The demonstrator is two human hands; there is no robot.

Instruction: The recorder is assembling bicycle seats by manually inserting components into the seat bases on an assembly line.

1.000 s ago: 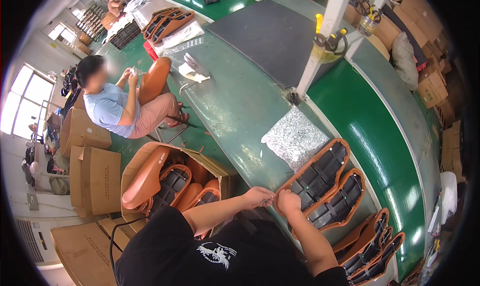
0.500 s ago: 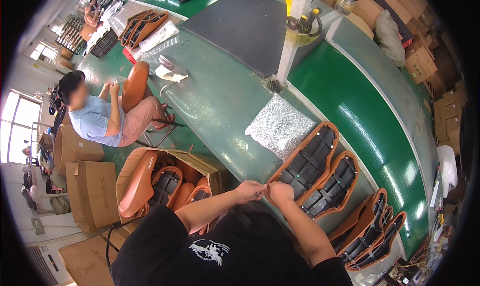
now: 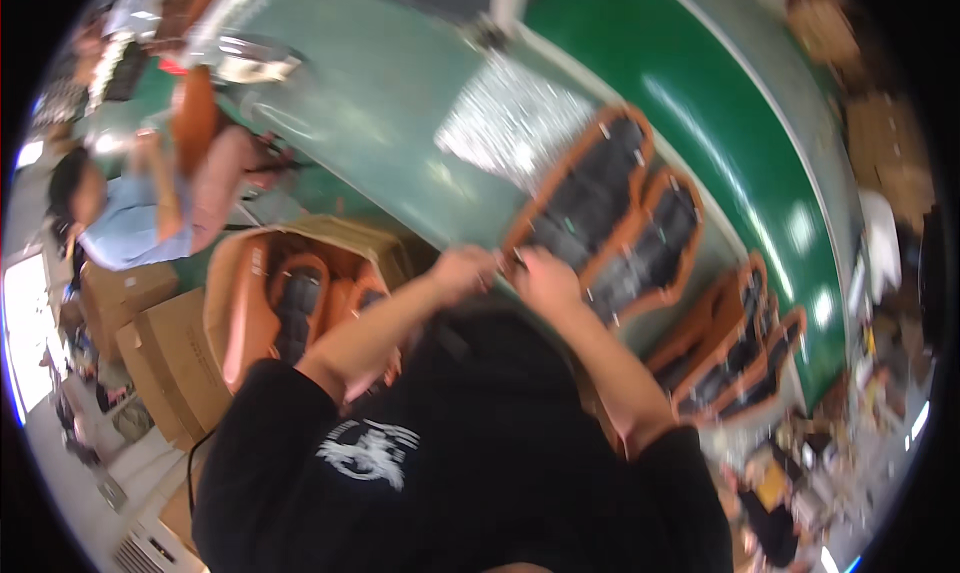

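Note:
Both of my hands are close together at the near edge of the table, in front of the nearest upturned seat. My left hand is closed, its fingertips pointing toward the right hand. My right hand is closed too, beside the seat's near end. Motion blur hides whatever small thing may be between the fingers. The brown scooter-type seat lies with its black ribbed base up. A second such seat lies right of it.
A clear bubble-wrap-like bag lies beyond the seats. More upturned seats stand at right. Left of me, an open carton holds brown seats. A seated person in light blue has a brown seat.
The view has shifted and blurred, so the table and seats appear higher in the picture. My hands stay close together, now slightly farther apart at the fingertips.

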